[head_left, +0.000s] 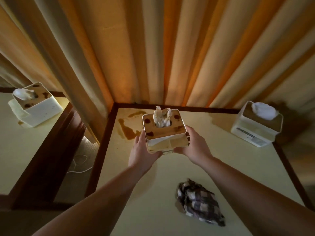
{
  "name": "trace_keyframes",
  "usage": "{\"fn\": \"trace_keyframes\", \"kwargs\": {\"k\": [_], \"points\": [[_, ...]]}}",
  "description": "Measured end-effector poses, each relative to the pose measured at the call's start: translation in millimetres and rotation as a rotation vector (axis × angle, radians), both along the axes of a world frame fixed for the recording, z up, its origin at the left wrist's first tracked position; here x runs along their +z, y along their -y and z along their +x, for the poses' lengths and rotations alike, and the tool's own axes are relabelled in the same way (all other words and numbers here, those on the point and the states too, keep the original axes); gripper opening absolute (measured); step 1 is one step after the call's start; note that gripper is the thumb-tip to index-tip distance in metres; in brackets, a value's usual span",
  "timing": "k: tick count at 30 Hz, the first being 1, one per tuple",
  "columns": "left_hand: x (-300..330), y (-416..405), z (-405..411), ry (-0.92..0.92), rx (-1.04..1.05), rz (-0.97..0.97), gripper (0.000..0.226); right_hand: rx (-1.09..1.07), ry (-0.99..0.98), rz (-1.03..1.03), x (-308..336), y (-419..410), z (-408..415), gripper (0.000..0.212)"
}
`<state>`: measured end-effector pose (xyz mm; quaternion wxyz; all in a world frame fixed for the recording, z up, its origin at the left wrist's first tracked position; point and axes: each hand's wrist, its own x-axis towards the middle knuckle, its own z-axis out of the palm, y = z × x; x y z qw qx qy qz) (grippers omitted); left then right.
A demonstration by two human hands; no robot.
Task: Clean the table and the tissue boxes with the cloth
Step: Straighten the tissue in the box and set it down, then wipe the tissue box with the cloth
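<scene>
Taking the stained tissue box (164, 129) in the middle as landmark: far to its left, on a separate table (25, 150), stands another spotted tissue box (35, 104); just left of it a brown spill (128, 126) marks the near table (153, 210); the left hand (142, 153) cups its left lower side, fingers curled under the base; the box is held above the tabletop, a tissue (161, 119) standing from its lid; it looks light and rigid, probably smooth plastic, so a grip low on opposite walls seems safest; the right hand (196, 145) clasps its right side the same way; below and right of it lies the checked cloth (199, 202), soft and crumpled, untouched; far right sits a third tissue box (257, 124).
</scene>
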<state>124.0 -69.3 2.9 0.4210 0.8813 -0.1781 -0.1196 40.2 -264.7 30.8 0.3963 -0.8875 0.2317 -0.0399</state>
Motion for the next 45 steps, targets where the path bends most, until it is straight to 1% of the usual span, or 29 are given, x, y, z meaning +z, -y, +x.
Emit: {"fn": "trace_keyframes", "kwargs": {"k": [5, 8, 11, 14, 17, 20, 22, 24, 26, 27, 31, 32, 33, 35, 37, 41, 45], "points": [[-6.7, 9.9, -38.7, -0.034, -0.072, 0.028, 0.102, -0.047, -0.026, 0.067, -4.9, 6.7, -59.9, 0.087], [-11.4, 12.6, -50.4, -0.072, -0.106, 0.037, 0.106, -0.037, -0.003, 0.096, -8.3, 9.4, -86.4, 0.08], [-15.3, 15.2, -57.5, -0.089, -0.15, 0.045, 0.105, 0.016, -0.015, 0.106, -9.7, 9.8, -105.2, 0.074], [-17.0, 17.5, -60.6, -0.082, -0.165, 0.065, 0.106, 0.027, -0.056, 0.111, -16.7, 13.7, -113.5, 0.083], [-16.6, 18.3, -60.6, -0.093, -0.17, 0.103, 0.11, 0.013, -0.128, 0.095, -24.7, 19.1, -116.4, 0.104], [-16.7, 16.7, -63.0, -0.099, -0.146, 0.176, 0.118, -0.053, -0.213, 0.101, -26.1, 17.4, -121.9, 0.109], [-17.4, 13.3, -68.5, -0.12, -0.091, 0.239, 0.122, -0.114, -0.233, 0.074, -28.0, 14.5, -130.1, 0.101], [-20.4, 7.4, -78.0, -0.141, -0.061, 0.296, 0.116, -0.121, -0.234, -0.012, -30.5, 10.3, -141.8, 0.079], [-23.0, 0.0, -90.2, -0.148, -0.08, 0.33, 0.105, -0.074, -0.22, -0.077, -32.9, 4.4, -153.4, 0.054], [-24.2, -4.0, -96.5, -0.15, -0.095, 0.344, 0.099, -0.033, -0.228, -0.091, -33.4, 0.7, -158.7, 0.047], [-28.7, -18.8, -114.5, -0.124, -0.169, 0.388, 0.081, 0.202, -0.299, -0.09, -36.9, -14.0, -172.3, 0.037], [-29.9, -21.7, -116.9, -0.122, -0.183, 0.39, 0.079, 0.255, -0.314, -0.1, -39.5, -16.6, -175.0, 0.037], [-31.0, -24.1, -118.5, -0.123, -0.192, 0.391, 0.078, 0.299, -0.318, -0.13, -42.4, -18.7, -177.6, 0.043], [-33.1, -27.8, -120.3, -0.114, -0.202, 0.393, 0.078, 0.371, -0.328, -0.225, -49.6, -20.5, -181.2, 0.062], [-34.8, -30.0, -120.7, -0.109, -0.209, 0.396, 0.078, 0.401, -0.356, -0.29, -53.3, -20.6, -180.8, 0.069], [-35.4, -30.8, -120.5, -0.095, -0.228, 0.398, 0.077, 0.438, -0.431, -0.347, -52.2, -22.2, -171.3, 0.074], [-34.1, -30.5, -119.2, -0.076, -0.236, 0.36, 0.069, 0.446, -0.448, -0.354, -50.7, -21.7, -162.2, 0.062]]}}
